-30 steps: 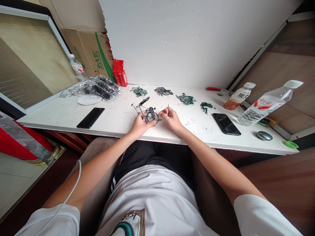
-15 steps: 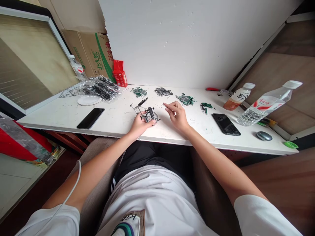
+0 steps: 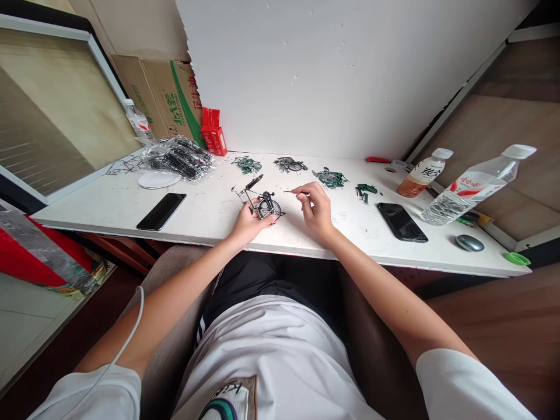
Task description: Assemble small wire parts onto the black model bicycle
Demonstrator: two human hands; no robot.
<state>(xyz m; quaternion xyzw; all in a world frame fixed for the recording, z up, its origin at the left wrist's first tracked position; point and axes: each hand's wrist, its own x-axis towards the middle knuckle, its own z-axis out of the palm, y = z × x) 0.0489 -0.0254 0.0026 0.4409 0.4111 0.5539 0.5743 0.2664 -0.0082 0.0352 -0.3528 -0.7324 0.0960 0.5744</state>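
Note:
My left hand point(image 3: 250, 224) is closed on a small black model bicycle point(image 3: 268, 205), its wheel upright near the thumb and its frame reaching up to the left. To the right of it, my right hand point(image 3: 317, 209) pinches a thin dark stick-like piece point(image 3: 287, 191) between thumb and forefinger; the piece points left toward the bicycle without touching it. Behind the hands lie a green parts pile point(image 3: 247, 164), a black parts pile point(image 3: 290, 164) and another green pile point(image 3: 331, 177). Small green and black pieces point(image 3: 364, 191) rest farther right.
At left are a dark phone point(image 3: 161, 211), a white disc point(image 3: 158, 179) and a plastic bag of black parts point(image 3: 179, 157). On the right stand or lean two bottles point(image 3: 422, 172) point(image 3: 472, 186), near another phone point(image 3: 401, 221) and a mouse point(image 3: 469, 242).
The thin piece in my right hand now shows pointing left from the fingertips, and that hand has shifted slightly. My left hand and the bicycle are nearly unchanged.

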